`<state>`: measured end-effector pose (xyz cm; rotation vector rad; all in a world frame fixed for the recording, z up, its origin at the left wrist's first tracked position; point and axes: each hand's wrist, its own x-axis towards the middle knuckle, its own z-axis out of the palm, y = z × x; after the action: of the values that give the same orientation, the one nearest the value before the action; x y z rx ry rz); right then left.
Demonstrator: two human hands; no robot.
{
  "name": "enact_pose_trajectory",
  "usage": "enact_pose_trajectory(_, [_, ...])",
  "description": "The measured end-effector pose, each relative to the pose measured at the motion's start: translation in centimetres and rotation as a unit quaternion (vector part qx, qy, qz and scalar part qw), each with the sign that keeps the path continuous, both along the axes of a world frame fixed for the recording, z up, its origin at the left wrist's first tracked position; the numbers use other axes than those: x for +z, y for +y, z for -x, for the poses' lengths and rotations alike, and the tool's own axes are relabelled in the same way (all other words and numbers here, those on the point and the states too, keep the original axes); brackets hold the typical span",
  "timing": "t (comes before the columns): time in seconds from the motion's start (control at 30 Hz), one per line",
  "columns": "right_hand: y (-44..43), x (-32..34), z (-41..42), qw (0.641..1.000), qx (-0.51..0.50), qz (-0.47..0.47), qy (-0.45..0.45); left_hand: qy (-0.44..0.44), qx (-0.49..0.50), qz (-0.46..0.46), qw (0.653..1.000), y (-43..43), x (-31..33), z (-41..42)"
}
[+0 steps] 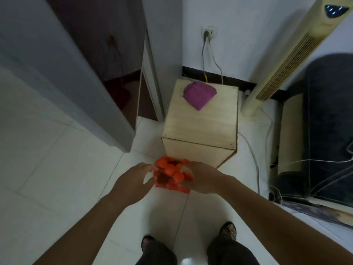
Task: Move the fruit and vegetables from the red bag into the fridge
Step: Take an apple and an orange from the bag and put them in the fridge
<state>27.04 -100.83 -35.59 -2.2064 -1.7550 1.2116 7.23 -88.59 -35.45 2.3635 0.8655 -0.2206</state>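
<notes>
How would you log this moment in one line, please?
left hand: at red bag, grip unclear | right hand: grips bag | bag: open, orange produce inside

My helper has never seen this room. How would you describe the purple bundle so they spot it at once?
Find the pale wooden box against the white wall, below the socket. The purple bundle lies on its top, at the wall end. It is the only purple thing; the red bag is in front of the box.
</notes>
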Motion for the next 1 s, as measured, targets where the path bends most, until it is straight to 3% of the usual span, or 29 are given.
enact_pose_trajectory(0.3, [4.8, -28.6, -4.7, 0.999, -0.026, -0.03, -0.02, 0.032, -0.001, -0.016, 0.999, 5.2, -27.6, -4.9])
enact_pose_trajectory(0.6, [9.3, -48.7, -5.9, 0.993, 0.067, -0.082, -0.054, 0.016, -0.02, -0.077, 0.997, 8.4, -50.0, -5.5])
enact_pose_trajectory(0.7, [10.2, -52.8, -5.7, 0.984, 0.096, -0.126, -0.075, -0.066, -0.067, -0.131, 0.987, 9.0, -54.6, -5.8])
enact_pose_trajectory(0.77, [10.3, -55.3, -5.7, 0.978, 0.104, -0.16, -0.085, -0.076, -0.126, -0.174, 0.974, 9.9, -56.8, -6.2])
enact_pose_trajectory(0.87, [9.0, -57.3, -5.9, 0.976, 0.113, -0.148, -0.113, -0.008, -0.198, -0.2, 0.96, 11.0, -58.2, -7.1])
enact_pose_trajectory(1.0, [6.3, -57.3, -6.1, 0.989, 0.085, -0.104, -0.066, 0.097, -0.141, -0.177, 0.969, 9.2, -57.9, -7.0])
